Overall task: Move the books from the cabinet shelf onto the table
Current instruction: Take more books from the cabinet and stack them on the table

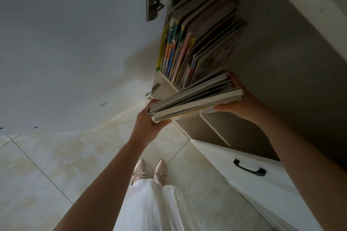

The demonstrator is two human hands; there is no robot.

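Between the two hands, a stack of several thin books is held flat, just in front of the open cabinet. Its near end is gripped by the left hand, whose thumb is curled under the lower corner while the fingers are hidden behind the spines. Its far end is clasped by the right hand, with fingers wrapped over the top edge and the thumb laid along the bottom cover. The stack is tilted, its right end raised, and it is carried clear of the shelf rather than resting on it.

Behind the stack, the shelf compartment is filled with a row of books that stand upright or lean to the right; bright spines are packed at the left, and larger dull covers are slanted at the right. Below that shelf, a lower compartment is seen in shadow, and its contents cannot be made out. To the left, the white door is swung open, with a metal hinge fixed near the top. At lower right, a white drawer front with a black handle is seen. A tiled floor, a white skirt and two pale shoes are visible beneath.
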